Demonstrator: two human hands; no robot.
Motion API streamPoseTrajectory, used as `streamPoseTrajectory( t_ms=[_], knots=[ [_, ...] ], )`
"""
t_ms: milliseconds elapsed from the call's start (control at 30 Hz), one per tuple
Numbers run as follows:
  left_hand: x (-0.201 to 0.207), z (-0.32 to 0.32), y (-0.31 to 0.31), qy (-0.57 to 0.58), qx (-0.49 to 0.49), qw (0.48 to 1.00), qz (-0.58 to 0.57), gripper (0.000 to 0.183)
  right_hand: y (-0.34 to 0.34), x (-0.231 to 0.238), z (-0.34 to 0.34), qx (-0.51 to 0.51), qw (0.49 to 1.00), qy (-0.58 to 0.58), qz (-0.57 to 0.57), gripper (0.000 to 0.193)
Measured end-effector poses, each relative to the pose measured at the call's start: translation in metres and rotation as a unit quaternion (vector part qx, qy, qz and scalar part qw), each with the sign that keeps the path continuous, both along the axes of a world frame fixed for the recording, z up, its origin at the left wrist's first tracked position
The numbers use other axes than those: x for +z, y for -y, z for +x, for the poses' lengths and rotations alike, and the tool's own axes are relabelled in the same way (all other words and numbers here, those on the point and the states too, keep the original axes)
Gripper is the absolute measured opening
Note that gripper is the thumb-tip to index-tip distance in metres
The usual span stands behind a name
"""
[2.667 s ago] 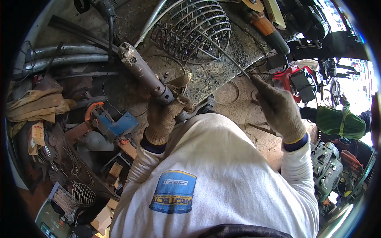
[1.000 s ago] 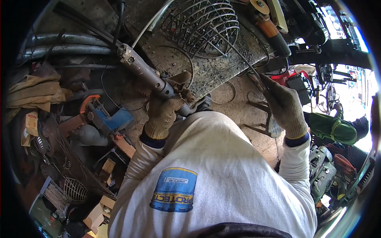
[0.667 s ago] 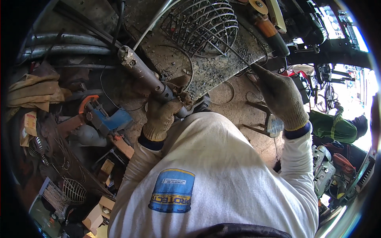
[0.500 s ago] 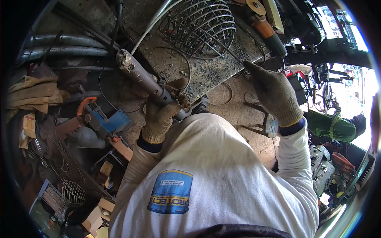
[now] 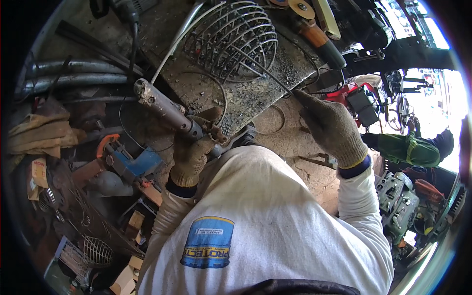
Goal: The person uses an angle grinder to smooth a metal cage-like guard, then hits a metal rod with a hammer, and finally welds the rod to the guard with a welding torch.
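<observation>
My left hand point(image 5: 189, 160), in a knitted work glove, is closed around the lower end of a brown metal tube point(image 5: 164, 108) with holes in its side. The tube tilts up and to the left, and its far end looks rough and crusted. In my gloved right hand point(image 5: 333, 129) is a thin metal rod point(image 5: 268, 73), gripped at its near end. It points up and left into a rounded cage of bent wire point(image 5: 236, 42). The cage lies on a worktop point(image 5: 255, 105) strewn with dark crumbs. Whether the rod's far tip touches anything I cannot tell.
An angle grinder point(image 5: 324, 44) with an orange body lies right of the cage. Metal pipes point(image 5: 78, 81) and a blue and orange clamp-like tool point(image 5: 132, 155) are on the left. A person in green point(image 5: 410, 150) is at the far right. A smaller wire basket point(image 5: 97, 250) sits lower left.
My right hand and the rod have moved a little left and down in the picture. The cage, grinder and worktop have shifted left too, as the view moved. Both hands keep their grip.
</observation>
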State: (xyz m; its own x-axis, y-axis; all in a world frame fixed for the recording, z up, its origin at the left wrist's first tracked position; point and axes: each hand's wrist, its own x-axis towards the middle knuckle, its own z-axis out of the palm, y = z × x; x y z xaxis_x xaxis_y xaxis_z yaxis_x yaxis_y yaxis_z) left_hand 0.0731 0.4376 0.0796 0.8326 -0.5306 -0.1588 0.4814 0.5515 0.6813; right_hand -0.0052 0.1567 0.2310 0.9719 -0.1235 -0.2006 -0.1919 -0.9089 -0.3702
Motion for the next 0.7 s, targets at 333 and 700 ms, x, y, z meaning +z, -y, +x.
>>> streamPoseTrajectory(
  t_ms=[333,700],
  knots=[
    [-0.002,0.003,-0.001,0.0,-0.006,1.0,0.023,0.031,0.006,-0.022,0.002,0.025,0.999,0.033,-0.007,0.04],
    [0.003,0.003,0.006,-0.012,-0.008,1.0,0.009,0.032,0.009,-0.044,-0.003,0.043,0.994,0.095,-0.042,0.046]
  ],
)
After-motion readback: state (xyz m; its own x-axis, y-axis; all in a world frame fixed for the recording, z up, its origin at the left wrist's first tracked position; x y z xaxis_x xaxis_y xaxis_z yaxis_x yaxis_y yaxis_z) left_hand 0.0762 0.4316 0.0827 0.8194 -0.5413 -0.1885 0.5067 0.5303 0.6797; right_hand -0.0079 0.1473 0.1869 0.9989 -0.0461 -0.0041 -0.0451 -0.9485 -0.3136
